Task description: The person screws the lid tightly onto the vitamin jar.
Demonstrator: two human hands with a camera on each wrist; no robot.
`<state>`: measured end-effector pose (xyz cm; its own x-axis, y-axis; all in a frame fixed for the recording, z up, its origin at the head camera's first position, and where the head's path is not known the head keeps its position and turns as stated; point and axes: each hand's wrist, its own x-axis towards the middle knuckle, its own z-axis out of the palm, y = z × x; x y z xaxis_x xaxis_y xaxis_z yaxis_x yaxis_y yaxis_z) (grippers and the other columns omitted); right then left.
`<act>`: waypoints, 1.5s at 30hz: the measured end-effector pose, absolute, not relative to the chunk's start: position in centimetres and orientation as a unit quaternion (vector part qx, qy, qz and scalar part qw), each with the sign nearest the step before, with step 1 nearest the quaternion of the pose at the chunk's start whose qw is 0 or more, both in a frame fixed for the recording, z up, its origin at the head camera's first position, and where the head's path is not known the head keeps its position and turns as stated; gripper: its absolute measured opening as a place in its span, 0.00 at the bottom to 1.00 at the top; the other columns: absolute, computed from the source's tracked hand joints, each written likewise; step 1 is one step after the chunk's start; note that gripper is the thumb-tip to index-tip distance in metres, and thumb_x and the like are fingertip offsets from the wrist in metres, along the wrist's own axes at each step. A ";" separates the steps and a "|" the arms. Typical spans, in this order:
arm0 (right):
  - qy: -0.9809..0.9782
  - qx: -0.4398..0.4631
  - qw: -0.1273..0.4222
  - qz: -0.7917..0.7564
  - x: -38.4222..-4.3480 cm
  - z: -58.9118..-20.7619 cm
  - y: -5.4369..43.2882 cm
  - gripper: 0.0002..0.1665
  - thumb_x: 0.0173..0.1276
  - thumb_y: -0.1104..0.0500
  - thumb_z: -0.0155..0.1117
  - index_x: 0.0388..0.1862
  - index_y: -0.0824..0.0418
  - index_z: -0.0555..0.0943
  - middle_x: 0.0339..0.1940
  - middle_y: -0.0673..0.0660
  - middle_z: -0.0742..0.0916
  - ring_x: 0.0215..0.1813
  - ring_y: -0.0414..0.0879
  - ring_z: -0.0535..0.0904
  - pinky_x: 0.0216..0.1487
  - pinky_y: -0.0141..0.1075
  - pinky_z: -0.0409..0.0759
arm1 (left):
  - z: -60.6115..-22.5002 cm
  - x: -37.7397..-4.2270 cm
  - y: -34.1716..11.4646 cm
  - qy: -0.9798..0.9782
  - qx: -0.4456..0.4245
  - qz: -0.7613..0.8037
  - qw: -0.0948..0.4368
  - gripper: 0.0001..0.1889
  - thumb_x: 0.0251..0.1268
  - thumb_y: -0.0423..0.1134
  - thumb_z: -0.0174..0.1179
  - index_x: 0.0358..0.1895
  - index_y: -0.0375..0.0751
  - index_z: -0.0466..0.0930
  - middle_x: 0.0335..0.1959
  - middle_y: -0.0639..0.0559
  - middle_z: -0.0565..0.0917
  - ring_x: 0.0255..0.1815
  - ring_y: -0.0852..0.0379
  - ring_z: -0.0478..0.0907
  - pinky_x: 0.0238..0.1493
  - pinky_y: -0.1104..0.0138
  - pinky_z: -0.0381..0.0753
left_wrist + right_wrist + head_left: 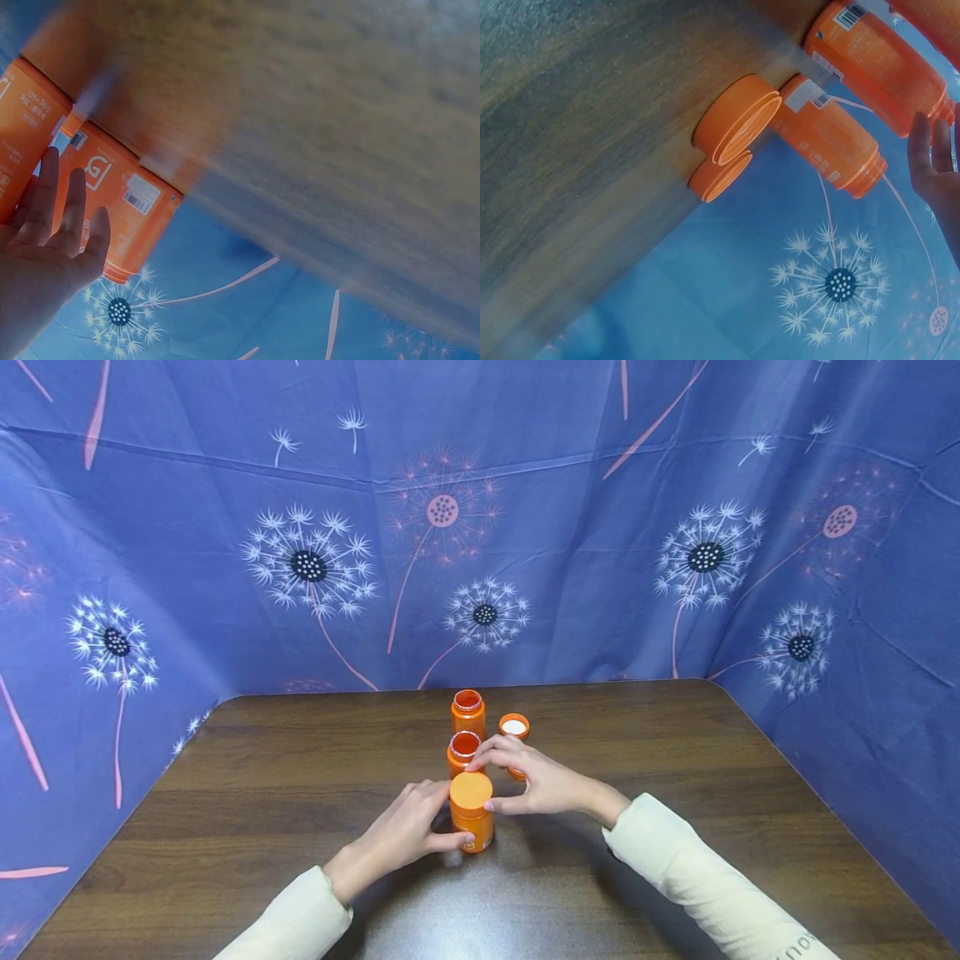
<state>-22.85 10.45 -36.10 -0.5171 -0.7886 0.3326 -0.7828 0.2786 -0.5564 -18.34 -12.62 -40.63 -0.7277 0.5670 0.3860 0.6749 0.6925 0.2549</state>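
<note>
An orange bottle (471, 831) with a lighter orange lid (471, 791) stands upright on the table, nearest the person. My left hand (405, 827) holds its body, thumb at the front and fingers along the left side. Around the lid curve the thumb and fingers of my right hand (543, 781). Directly behind stand two uncapped orange bottles in a row, the middle bottle (459, 766) and the far bottle (469, 718), their mouths showing. In the right wrist view, the fingers of my right hand (939, 176) overlap the middle bottle's neck.
Right of the row lies a loose orange lid (514, 724), white liner up. A second loose lid (517, 772) is partly hidden behind the right hand. Below everything is a dark wooden table (300, 752), backed by a blue dandelion-print cloth (562, 610).
</note>
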 end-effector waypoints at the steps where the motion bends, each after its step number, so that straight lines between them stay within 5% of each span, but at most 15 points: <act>1: 0.799 -0.493 0.003 -0.345 -22.9 -36.1 10.4 0.24 0.56 0.50 0.67 0.52 0.49 0.75 0.54 0.46 0.75 0.59 0.40 0.67 0.61 0.45 0.64 | -40.6 -18.4 -12.6 -0.909 -0.342 -0.192 0.140 0.28 0.48 0.60 0.63 0.51 0.51 0.73 0.43 0.59 0.81 0.43 0.64 0.76 0.49 0.61 0.73; 13: 0.792 -0.506 -0.012 -0.340 -22.7 -36.4 10.2 0.25 0.57 0.48 0.66 0.53 0.50 0.75 0.55 0.47 0.76 0.58 0.40 0.67 0.60 0.43 0.65 | -40.6 -18.5 -12.5 -0.907 -0.349 -0.191 0.140 0.26 0.48 0.60 0.63 0.50 0.51 0.73 0.42 0.60 0.82 0.42 0.64 0.77 0.48 0.60 0.74; 20: 0.796 -0.506 -0.016 -0.331 -22.6 -36.5 10.1 0.24 0.58 0.48 0.65 0.52 0.52 0.73 0.54 0.46 0.76 0.59 0.40 0.68 0.70 0.51 0.50 | -40.3 -18.5 -12.5 -0.904 -0.351 -0.196 0.143 0.27 0.47 0.58 0.65 0.50 0.51 0.73 0.42 0.60 0.82 0.42 0.63 0.78 0.46 0.61 0.75; 28: 0.800 -0.501 -0.022 -0.329 -22.4 -36.6 10.1 0.23 0.58 0.47 0.64 0.51 0.51 0.72 0.53 0.45 0.76 0.57 0.39 0.68 0.59 0.41 0.65 | -40.2 -18.2 -12.3 -0.914 -0.333 -0.189 0.136 0.29 0.47 0.59 0.64 0.52 0.51 0.72 0.44 0.59 0.82 0.44 0.61 0.78 0.45 0.59 0.74; 36: 0.802 -0.495 -0.022 -0.333 -22.5 -36.6 10.1 0.24 0.57 0.47 0.66 0.52 0.50 0.74 0.53 0.45 0.76 0.58 0.39 0.68 0.69 0.51 0.52 | -40.2 -18.1 -12.3 -0.917 -0.325 -0.184 0.141 0.30 0.46 0.59 0.64 0.53 0.51 0.72 0.44 0.58 0.82 0.43 0.60 0.77 0.45 0.59 0.72; 45: 0.808 -0.483 -0.006 -0.337 -22.5 -36.5 10.4 0.26 0.57 0.46 0.65 0.55 0.47 0.73 0.55 0.44 0.76 0.59 0.39 0.67 0.66 0.51 0.57 | -40.3 -18.3 -12.3 -0.913 -0.330 -0.186 0.150 0.28 0.45 0.60 0.65 0.50 0.52 0.74 0.43 0.60 0.83 0.43 0.62 0.77 0.45 0.60 0.72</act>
<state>-22.51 10.36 -36.51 -0.5331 -0.7770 0.3347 -0.7847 0.3063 -0.5389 -18.25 -12.32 -40.26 -0.7371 0.5471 0.3966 0.6585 0.7132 0.2401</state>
